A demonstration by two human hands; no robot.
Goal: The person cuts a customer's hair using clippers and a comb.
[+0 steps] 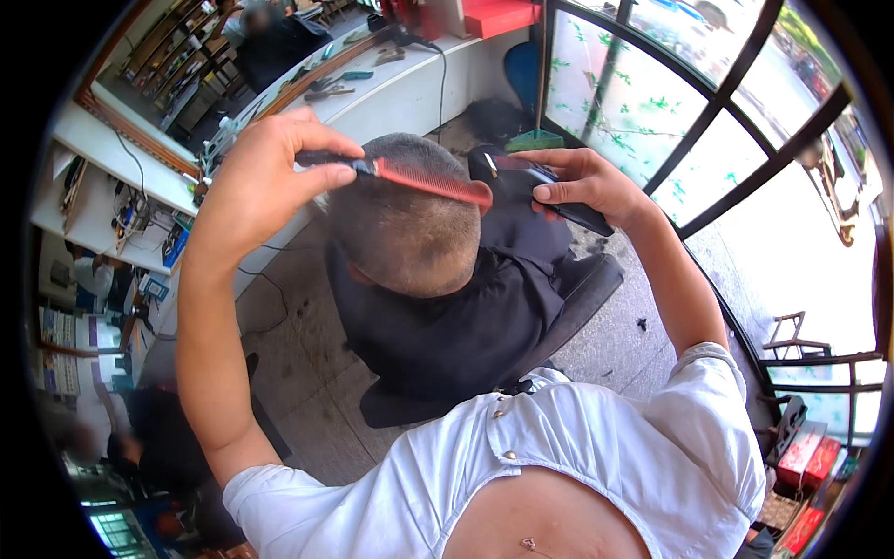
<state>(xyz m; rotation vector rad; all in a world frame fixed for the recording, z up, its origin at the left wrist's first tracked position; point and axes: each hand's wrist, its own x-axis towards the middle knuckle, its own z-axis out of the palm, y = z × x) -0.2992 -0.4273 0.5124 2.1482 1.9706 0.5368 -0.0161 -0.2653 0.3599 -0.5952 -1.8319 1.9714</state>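
Observation:
My left hand point(279, 168) pinches the dark handle of a red comb point(429, 180) between thumb and fingers. The comb's toothed part lies across the upper back of a seated person's short-cropped head point(412, 230), with its tip by the ear on the right. To the right of the head, my right hand point(587, 183) grips a black hair clipper point(576, 215). Its blade end points left towards the head, and a gap separates it from the comb. A black barber's cape point(447, 328) covers the seated person's shoulders and body.
A white counter point(391, 82) below the mirror point(237, 63) carries tools and a corded hair dryer point(412, 38). A black chair armrest point(583, 297) juts out right. Cords trail on the tiled floor point(300, 377). A green broom point(536, 140) stands by the glass panels point(628, 126).

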